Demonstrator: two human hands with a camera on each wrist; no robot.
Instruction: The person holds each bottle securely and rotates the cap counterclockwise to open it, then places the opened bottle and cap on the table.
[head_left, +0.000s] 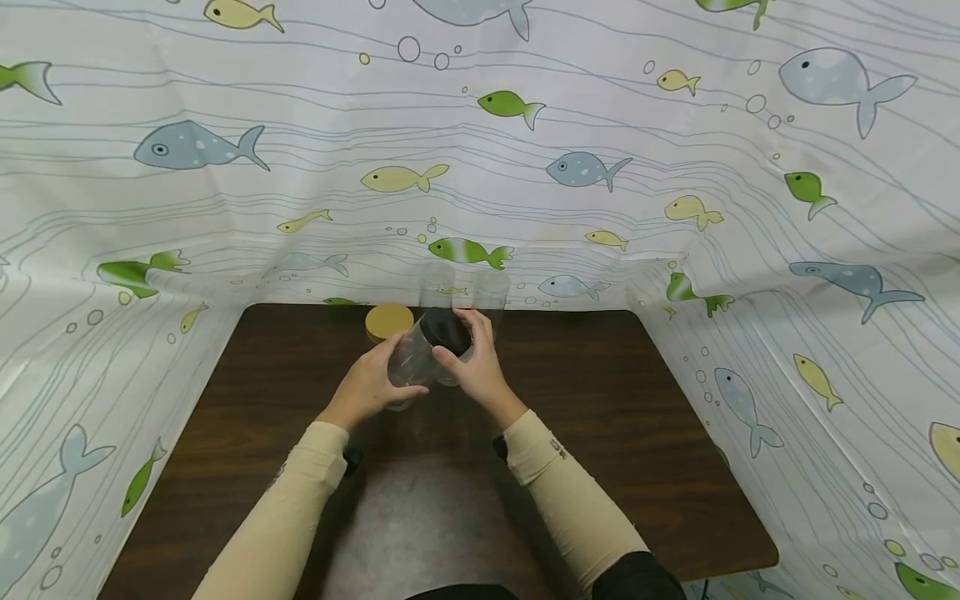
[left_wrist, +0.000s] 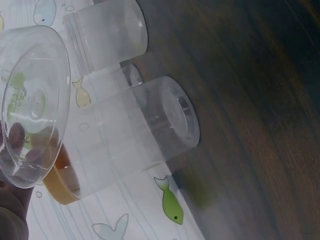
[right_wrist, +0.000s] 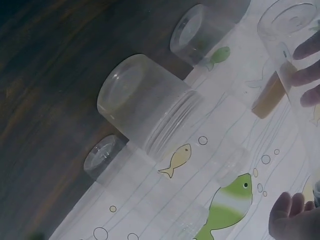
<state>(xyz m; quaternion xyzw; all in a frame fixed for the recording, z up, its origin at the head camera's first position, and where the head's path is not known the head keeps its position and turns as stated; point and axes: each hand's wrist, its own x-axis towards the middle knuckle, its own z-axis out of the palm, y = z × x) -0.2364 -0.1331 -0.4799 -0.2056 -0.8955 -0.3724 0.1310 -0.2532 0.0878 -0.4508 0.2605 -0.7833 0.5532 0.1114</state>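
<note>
A white fish-printed sheet (head_left: 315,108) hangs beyond the held clear plastic jar (head_left: 408,360) and to both sides of it. The dark wood-grain tabletop (head_left: 600,467) spreads beneath that jar, which is tilted, its top end leaning to the right. The left hand (head_left: 367,382) is curled round the jar's body; the right hand (head_left: 482,362) grips its top end, thumb and fingers apart across the rim of the black lid (head_left: 447,329).

Just behind the held jar, a frosted wide-mouth jar (right_wrist: 150,107) stands with its threaded neck bare; whether the two touch, I cannot tell. Farther behind stand two slimmer clear jars (head_left: 435,287) (head_left: 492,293). Left of and beyond the held jar is a jar with a yellow lid (head_left: 389,318).

With smooth walls and a slanted hold, the held jar could slip if the left hand's grip loosens during a twist. The lid might cross-thread if turned askew, and a swing backward could knock the frosted jar over.
</note>
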